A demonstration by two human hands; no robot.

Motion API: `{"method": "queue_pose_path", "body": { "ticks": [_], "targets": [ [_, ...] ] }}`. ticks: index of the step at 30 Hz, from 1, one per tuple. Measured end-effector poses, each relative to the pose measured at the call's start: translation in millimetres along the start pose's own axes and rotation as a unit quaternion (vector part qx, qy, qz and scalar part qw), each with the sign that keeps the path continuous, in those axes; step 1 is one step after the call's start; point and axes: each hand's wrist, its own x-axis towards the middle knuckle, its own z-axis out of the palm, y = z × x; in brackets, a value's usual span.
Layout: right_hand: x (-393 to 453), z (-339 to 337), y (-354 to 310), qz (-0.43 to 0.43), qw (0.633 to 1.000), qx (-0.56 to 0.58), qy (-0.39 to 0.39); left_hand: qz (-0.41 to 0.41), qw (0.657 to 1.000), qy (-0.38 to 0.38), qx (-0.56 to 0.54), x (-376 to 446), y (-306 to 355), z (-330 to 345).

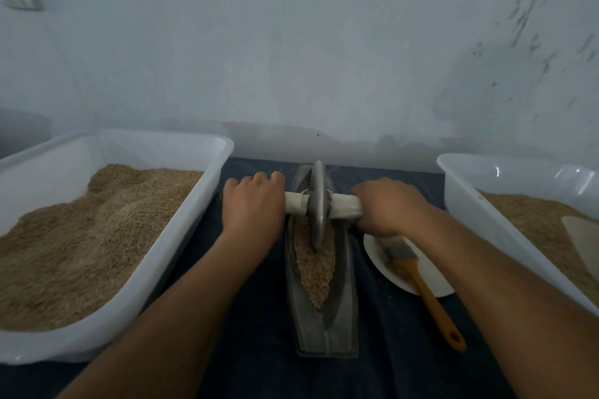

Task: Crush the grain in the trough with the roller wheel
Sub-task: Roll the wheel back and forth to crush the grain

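Note:
A narrow grey metal trough (327, 330) shaped like a boat lies lengthwise on the dark cloth in front of me. Brown grain (316, 269) fills its groove. A metal roller wheel (318, 201) stands upright in the far half of the trough, its rim down in the grain. A cloth-wrapped axle (343, 207) runs through the wheel. My left hand (254, 201) grips the axle's left end and my right hand (387, 207) grips its right end.
A white tub (207, 185) heaped with grain stands to the left. Another white tub (460, 191) with grain stands to the right. A white plate (431, 278) with an orange-handled brush (421, 282) lies between trough and right tub. A pale wall rises just behind.

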Motion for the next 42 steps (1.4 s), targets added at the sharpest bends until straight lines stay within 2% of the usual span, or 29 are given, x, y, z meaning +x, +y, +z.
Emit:
{"method": "queue_pose_path", "body": {
  "ticks": [3, 10, 18, 23, 28, 32, 37, 42],
  "targets": [
    [22, -4, 6, -0.013, 0.999, 0.003, -0.038, 0.002, 1.0, -0.014, -0.008, 19, -2, 6],
    [24, -7, 6, -0.007, 1.0, 0.012, -0.016, 0.016, 1.0, -0.016, -0.013, 29, -3, 5],
    [-44, 9, -16, 0.02, 0.989, -0.032, 0.142, 0.043, 0.999, -0.008, -0.004, -24, -7, -12],
    [-91, 10, -24, 0.015, 0.987, 0.026, 0.155, 0.069, 0.997, 0.031, -0.015, -66, -4, -32],
    [-118, 13, -30, 0.013, 0.982, 0.057, 0.181, 0.082, 0.996, 0.031, -0.002, -77, -5, -40],
    [-98, 9, -24, 0.015, 0.988, 0.051, 0.147, 0.058, 0.998, 0.004, -0.002, -67, -5, -33],
    [-41, 0, -10, 0.001, 0.999, 0.014, 0.049, 0.032, 0.999, -0.033, -0.019, -27, -7, -17],
    [3, -4, 5, -0.001, 0.996, 0.062, -0.058, 0.022, 1.0, -0.011, -0.003, 9, 0, -2]
  ]
}}
